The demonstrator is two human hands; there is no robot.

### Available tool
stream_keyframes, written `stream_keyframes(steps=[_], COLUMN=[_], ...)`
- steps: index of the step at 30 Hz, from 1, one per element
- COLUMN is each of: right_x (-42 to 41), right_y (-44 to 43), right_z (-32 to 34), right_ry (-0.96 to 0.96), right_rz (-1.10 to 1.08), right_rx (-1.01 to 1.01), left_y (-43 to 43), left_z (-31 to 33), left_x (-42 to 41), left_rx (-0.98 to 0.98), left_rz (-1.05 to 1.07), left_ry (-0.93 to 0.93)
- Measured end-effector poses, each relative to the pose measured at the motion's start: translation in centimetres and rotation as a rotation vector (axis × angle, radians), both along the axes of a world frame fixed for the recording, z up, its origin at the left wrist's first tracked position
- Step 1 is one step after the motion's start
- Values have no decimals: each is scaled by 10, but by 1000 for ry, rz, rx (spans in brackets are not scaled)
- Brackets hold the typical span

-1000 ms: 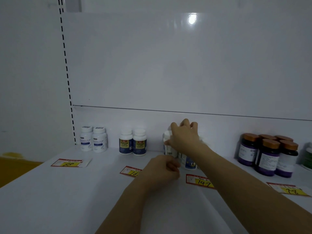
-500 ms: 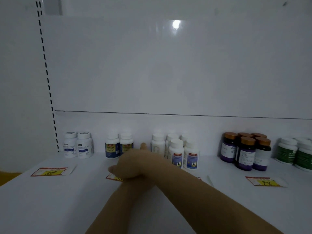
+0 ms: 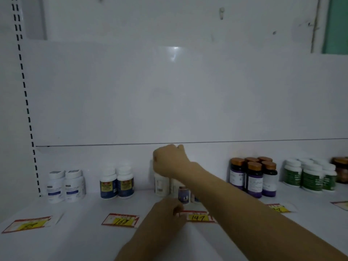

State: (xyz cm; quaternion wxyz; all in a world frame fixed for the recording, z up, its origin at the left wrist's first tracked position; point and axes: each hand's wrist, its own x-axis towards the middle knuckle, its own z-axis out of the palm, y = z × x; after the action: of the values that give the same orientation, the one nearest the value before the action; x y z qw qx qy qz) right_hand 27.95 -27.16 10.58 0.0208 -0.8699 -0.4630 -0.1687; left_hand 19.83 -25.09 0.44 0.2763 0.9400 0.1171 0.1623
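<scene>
My right hand (image 3: pixel 170 161) is far back on the shelf (image 3: pixel 84 232), in the middle bunch of bottles. Its fingers curl down over the top of a white bottle (image 3: pixel 161 185) and grip the cap (my fingertips hide behind my hand, so I only see knuckles). My left hand (image 3: pixel 165 215) is nearer to me. Its curled fingers pinch the left end of the price tag (image 3: pixel 198 217) that says 147. The bottle looks like hard plastic, small and light. Its sides look smooth and a bit slippery, so I think the cap or the neck is the best place to hold. More bottles stand just beside it on the right, so a straight lift up seems safest.
</scene>
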Motion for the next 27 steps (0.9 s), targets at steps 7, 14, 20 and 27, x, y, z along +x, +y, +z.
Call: stream_keyframes(steps=[7,14,20,27], right_x=[74,87,84,59], right_y=[-5,9,-24,-82], right_z=[6,-22,12,44], right_ry=[249,282,281,428], right_rz=[-209,-127,102,293], right_rx=[-143,9,379,656], left_y=[-3,-7,-12,-20], left_z=[-12,-12,0,20], left_x=[16,20,16,22], left_rx=[206,204,14,-583], left_rz=[129,211,263,198], left_ry=[273,403,324,-197])
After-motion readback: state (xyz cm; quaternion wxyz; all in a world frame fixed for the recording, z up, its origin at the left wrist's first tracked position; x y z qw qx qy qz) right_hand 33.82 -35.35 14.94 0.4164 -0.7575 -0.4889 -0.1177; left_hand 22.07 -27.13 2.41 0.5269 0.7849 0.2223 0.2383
